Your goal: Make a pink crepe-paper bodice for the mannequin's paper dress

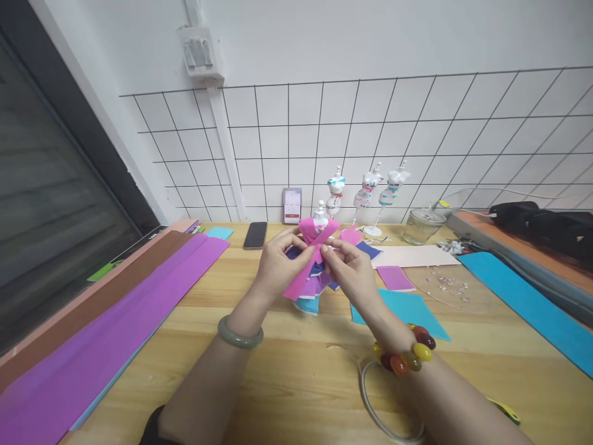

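Note:
A small white dress form (pixel 320 220) stands in the middle of the table, dressed in layers of purple, blue and dark blue paper. A pink paper strip (pixel 300 279) wraps around its bust and crosses at the front. My left hand (pixel 282 259) pinches the strip at the left of the waist. On the other side, my right hand (pixel 349 266) pinches the pink paper near the crossing, thumb and fingers closed. Both hands hide parts of the form's waist and skirt.
Three more dress forms (pixel 368 188) stand by the wall. A blue paper sheet (pixel 407 312) lies right of my hands, near clear beads (pixel 451 286) and a glass jar (pixel 422 227). Long purple paper (pixel 120 321) lies left. A phone (pixel 256 235) rests behind my left hand.

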Available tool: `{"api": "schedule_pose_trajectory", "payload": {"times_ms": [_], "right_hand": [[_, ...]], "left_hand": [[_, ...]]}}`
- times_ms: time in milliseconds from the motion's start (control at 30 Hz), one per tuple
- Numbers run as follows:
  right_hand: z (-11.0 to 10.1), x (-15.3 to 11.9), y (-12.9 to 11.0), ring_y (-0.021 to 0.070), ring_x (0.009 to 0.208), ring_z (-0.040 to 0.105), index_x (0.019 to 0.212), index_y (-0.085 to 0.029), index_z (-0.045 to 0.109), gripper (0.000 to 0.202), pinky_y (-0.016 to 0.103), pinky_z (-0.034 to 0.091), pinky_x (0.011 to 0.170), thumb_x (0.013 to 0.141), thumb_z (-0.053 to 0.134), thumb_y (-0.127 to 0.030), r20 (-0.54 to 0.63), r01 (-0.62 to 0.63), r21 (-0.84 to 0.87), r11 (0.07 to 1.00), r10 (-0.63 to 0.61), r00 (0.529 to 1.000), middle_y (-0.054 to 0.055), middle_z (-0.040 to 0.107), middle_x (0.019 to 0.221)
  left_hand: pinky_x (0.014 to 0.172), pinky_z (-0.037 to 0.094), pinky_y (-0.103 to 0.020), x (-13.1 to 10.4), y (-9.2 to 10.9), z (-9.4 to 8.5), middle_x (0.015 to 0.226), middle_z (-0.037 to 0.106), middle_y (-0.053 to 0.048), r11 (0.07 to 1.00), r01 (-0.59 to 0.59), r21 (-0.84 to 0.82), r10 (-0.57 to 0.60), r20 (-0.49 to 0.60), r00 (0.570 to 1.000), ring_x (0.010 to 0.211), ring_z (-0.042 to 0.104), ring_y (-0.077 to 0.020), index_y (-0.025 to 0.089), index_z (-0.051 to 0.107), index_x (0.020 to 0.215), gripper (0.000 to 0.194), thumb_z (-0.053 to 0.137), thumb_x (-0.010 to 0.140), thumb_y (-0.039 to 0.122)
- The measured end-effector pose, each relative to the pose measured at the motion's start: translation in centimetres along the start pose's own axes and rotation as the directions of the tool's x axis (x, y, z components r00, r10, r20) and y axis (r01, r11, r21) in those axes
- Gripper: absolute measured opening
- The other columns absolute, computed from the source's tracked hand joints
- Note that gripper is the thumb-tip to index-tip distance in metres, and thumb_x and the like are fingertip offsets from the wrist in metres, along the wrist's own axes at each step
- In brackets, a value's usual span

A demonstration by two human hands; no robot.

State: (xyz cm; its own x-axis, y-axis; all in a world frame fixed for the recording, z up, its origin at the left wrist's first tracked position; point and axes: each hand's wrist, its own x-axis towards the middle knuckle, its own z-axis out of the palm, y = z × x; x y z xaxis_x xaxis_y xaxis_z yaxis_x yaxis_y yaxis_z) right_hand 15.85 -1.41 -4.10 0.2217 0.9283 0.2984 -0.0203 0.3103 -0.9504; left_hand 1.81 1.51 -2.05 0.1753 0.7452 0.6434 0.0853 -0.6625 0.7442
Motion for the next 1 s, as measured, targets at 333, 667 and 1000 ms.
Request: {"api": "schedule_pose_trajectory", "payload": {"times_ms": [333, 667, 1000], "right_hand": [[0.1, 0.0, -0.1, 0.0084, 0.041, 0.038, 0.094, -0.017, 0.066, 0.035, 0.021, 0.028, 0.039, 0.075, 0.068, -0.046, 0.037, 0.003, 0.031, 1.000, -0.005, 0.999, -0.007, 0.047, 0.046], [-0.5, -0.2, -0.9, 0.0077, 0.043, 0.038, 0.094, -0.017, 0.065, 0.035, 0.021, 0.029, 0.040, 0.073, 0.070, -0.045, 0.084, -0.006, 0.031, 1.000, 0.003, 0.996, -0.007, 0.047, 0.049], [-0.5, 0.3, -0.2, 0.0068, 0.039, 0.036, 0.085, -0.019, 0.063, 0.034, 0.020, 0.027, 0.037, 0.072, 0.072, -0.049, 0.043, 0.026, -0.024, 0.999, -0.025, 0.999, -0.008, 0.045, 0.048]], "left_hand": [[0.069, 0.049, -0.028, 0.2, 0.1, -0.1, 0.078, 0.065, -0.002, 0.997, 0.075, 0.015, -0.074, -0.025, 0.997, 0.077, 0.062, -0.0162, 0.018, 0.060, 0.062, 0.014, 0.069, 0.072, 0.023], [0.065, 0.046, -0.027, 0.2, -0.1, -0.3, 0.072, 0.062, 0.000, 0.992, 0.100, 0.071, -0.100, 0.000, 0.995, 0.070, 0.058, -0.0140, 0.018, 0.059, 0.064, 0.013, 0.068, 0.073, 0.023], [0.085, 0.050, -0.033, 0.4, 0.9, -0.2, 0.092, 0.066, -0.004, 0.959, 0.188, -0.212, -0.171, 0.096, 0.981, 0.091, 0.065, -0.0163, 0.019, 0.051, 0.088, 0.026, 0.070, 0.070, 0.016]]}}
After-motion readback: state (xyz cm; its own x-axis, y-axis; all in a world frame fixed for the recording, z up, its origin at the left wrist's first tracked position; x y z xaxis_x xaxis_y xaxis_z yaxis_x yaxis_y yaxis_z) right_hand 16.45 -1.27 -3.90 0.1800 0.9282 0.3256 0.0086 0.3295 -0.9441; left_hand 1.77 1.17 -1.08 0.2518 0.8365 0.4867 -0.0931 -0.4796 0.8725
